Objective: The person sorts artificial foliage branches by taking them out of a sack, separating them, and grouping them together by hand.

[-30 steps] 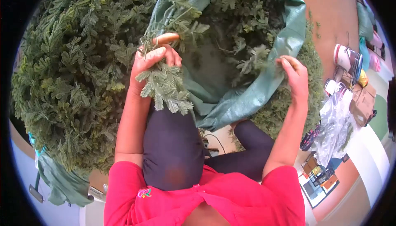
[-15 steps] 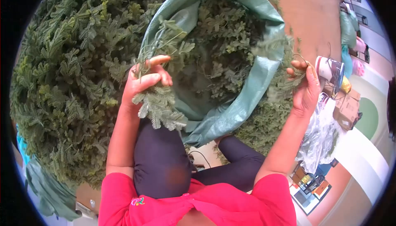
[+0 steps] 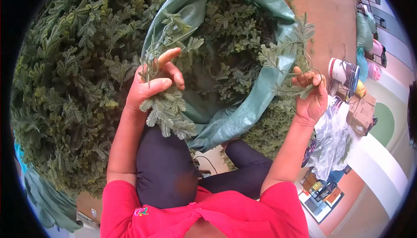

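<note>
My left hand (image 3: 154,79) is closed around the stems of several green leafy sprigs (image 3: 167,112); leaves hang below the thumb and stems rise above the fingers. On the right, my right hand (image 3: 312,95) pinches another sprig (image 3: 286,49) by its thin curved stem, its leaves spread toward the sack. Between the hands stands an open green woven sack (image 3: 256,112) with a folded-down rim. Inside it lie many similar sprigs (image 3: 234,42). Both hands are near the rim, the left at its left side and the right just outside its right side.
A large heap of green foliage (image 3: 74,90) fills the left side, and more foliage (image 3: 269,129) lies below the sack. At right are a white and dark container (image 3: 343,71), a cardboard box (image 3: 361,114) and clear plastic bags (image 3: 330,147). My knee (image 3: 167,168) is under the left hand.
My right hand has shifted slightly left with its sprig, whose leaves now show more clearly against the sack's rim. The left hand keeps hold of its sprigs with little movement.
</note>
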